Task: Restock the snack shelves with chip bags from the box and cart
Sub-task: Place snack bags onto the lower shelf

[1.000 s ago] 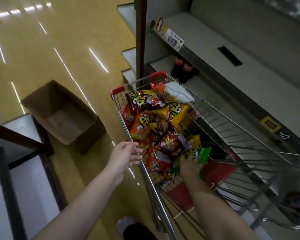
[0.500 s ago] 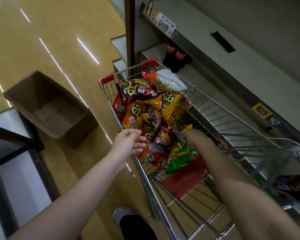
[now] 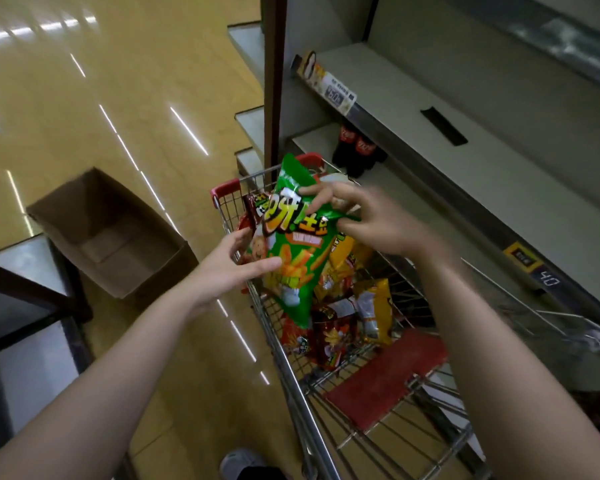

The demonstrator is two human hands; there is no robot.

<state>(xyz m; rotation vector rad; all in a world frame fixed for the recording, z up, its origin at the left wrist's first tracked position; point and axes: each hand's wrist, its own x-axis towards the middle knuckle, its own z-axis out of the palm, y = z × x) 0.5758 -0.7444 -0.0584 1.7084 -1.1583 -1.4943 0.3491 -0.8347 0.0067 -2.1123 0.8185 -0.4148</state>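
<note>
Pinched at its top edge by right hand (image 3: 371, 220), green chip bag (image 3: 293, 244) hangs just above cart (image 3: 378, 393); left hand (image 3: 227, 268) w/ straight fingers steadies its lower side. Step: bag picked. Next prob. carry it right of cart to bare shelf (image 3: 499, 188), set upright.

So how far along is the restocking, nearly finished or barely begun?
Partly done, by the look of it. The cardboard box on the floor shows nothing inside. In hand: the right hand grips a green chip bag above the cart, the left hand touching it. Left: many red and yellow bags in the cart, and the shelves look mostly bare.
</note>
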